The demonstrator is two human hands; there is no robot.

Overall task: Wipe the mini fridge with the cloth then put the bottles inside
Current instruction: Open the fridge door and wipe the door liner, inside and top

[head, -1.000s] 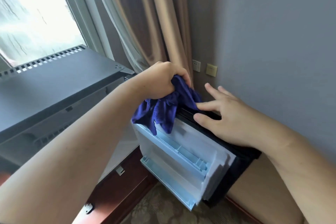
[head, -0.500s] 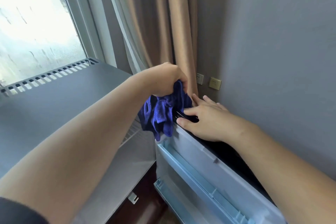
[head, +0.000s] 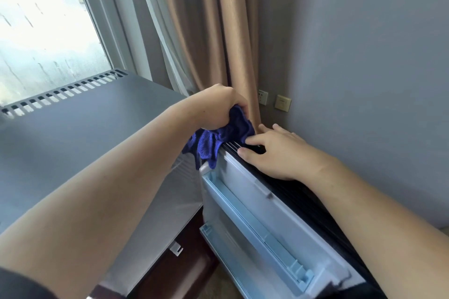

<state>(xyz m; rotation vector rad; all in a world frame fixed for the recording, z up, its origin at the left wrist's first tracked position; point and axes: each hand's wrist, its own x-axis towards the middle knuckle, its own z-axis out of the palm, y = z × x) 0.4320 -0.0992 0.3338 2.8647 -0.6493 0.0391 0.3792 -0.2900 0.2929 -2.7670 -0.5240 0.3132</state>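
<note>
The mini fridge [head: 73, 133] is a grey box at the left with a vented top. Its door [head: 257, 204] stands swung wide, showing a white inner liner with pale blue shelf rails. My left hand [head: 218, 107] is bunched around a dark blue cloth [head: 218, 143], which lies pressed on the far top corner of the door. My right hand [head: 274, 153] rests flat on the door's black top edge just right of the cloth, thumb on the inner face. No bottles are in view.
A tan curtain [head: 218, 31] and a sheer one hang behind the door beside a bright window [head: 43, 31]. The grey wall [head: 364, 56] at right carries two socket plates [head: 283, 103]. Dark wood furniture [head: 175, 272] shows below the fridge.
The view has risen and moved closer. The cloth in my left hand has slid along the door's top edge toward its far corner. My right hand stays on that edge.
</note>
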